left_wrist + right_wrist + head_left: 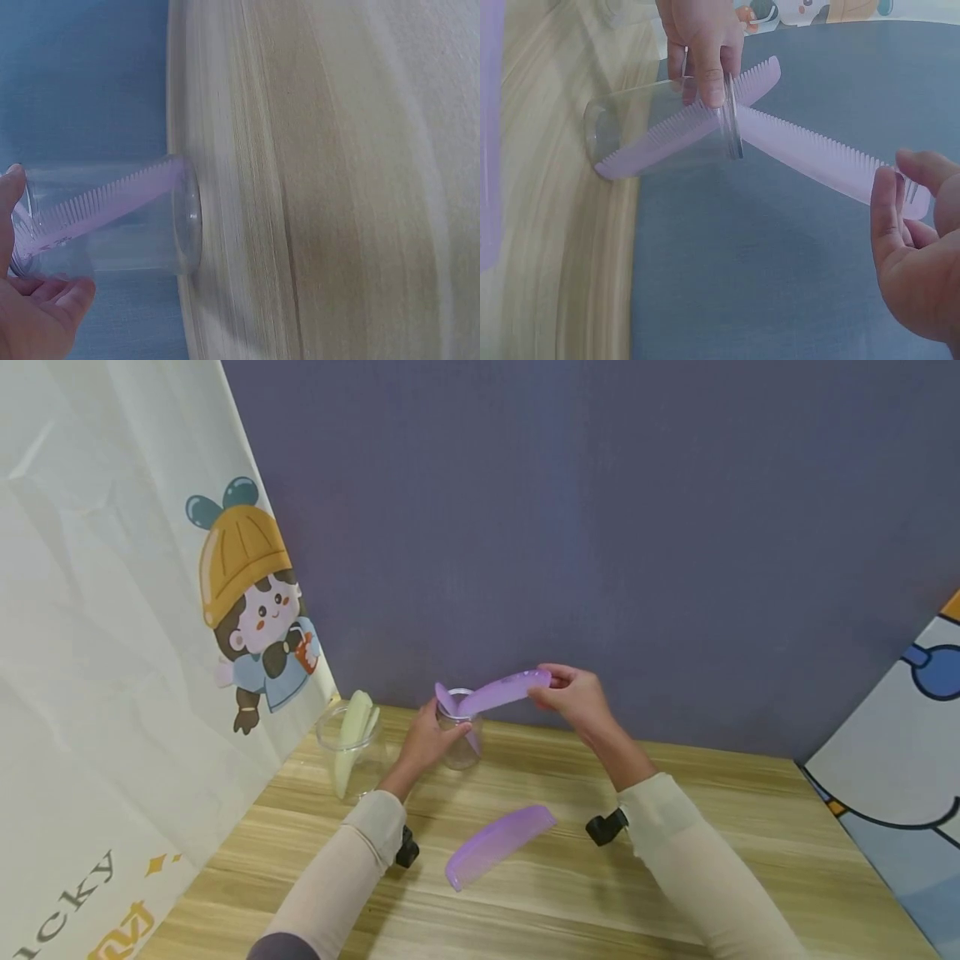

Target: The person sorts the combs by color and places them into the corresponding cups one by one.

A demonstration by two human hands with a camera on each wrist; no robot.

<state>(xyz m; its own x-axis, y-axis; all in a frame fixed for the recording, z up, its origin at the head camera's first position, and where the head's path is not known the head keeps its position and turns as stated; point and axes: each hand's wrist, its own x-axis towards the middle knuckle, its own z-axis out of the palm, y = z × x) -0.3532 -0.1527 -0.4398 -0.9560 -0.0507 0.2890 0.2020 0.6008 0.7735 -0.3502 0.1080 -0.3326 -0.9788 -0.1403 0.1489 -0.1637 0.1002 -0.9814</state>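
Observation:
My left hand (429, 745) grips the rim of a clear plastic jar (461, 753) that stands near the back edge of the table. Inside it leans a purple comb (660, 141), its upper end sticking out past the rim. Between thumb and fingers, my right hand (581, 700) pinches the end of a second purple comb (504, 691). That comb slants down leftward, its far tip at the jar's mouth. A third purple comb (501, 845) lies on the table in front of the jar, between my forearms.
Left of my left hand stands another clear jar (330, 733) with pale green combs (352, 735) in it. A dark blue-grey panel (570, 527) rises behind the wooden table (675, 868). A white printed sheet (112, 610) borders the left side.

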